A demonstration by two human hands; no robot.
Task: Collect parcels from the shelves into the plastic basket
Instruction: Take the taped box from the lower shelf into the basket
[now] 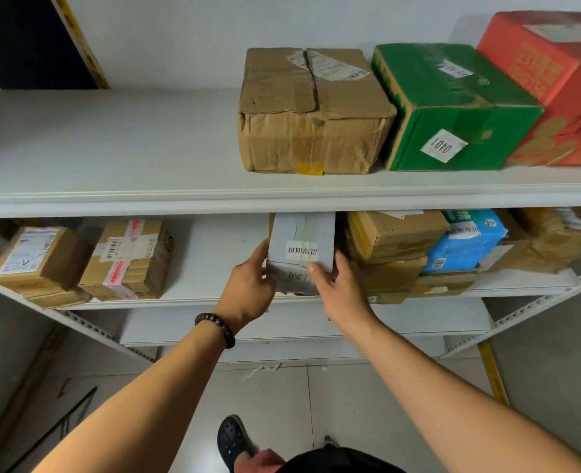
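Both hands were on a grey parcel (301, 250) that stood at the front edge of the middle shelf (214, 295), about midway along it. The left hand (248, 288) pressed its left side, thumb up along the face; the right hand (336, 288) held the right side with its thumb laid across the front, so each grip was closed on that parcel. A white label with printed characters sat on the parcel's face. A dark bead bracelet (215, 327) circled the left wrist.

Toward the left end of the same shelf lay two brown cartons (80, 264) side by side, both labelled. Just right of the grey parcel were stacked brown boxes (391, 247), with a blue box (466, 244) resting on them and more brown cartons further toward the right end.

On the top shelf (111, 148) a crumpled brown carton (313, 114) stood near the front edge, a green box (452, 110) touching its right side and a red box (562, 90) beside that. The left half of that shelf was bare.

The plastic basket did not appear in view.
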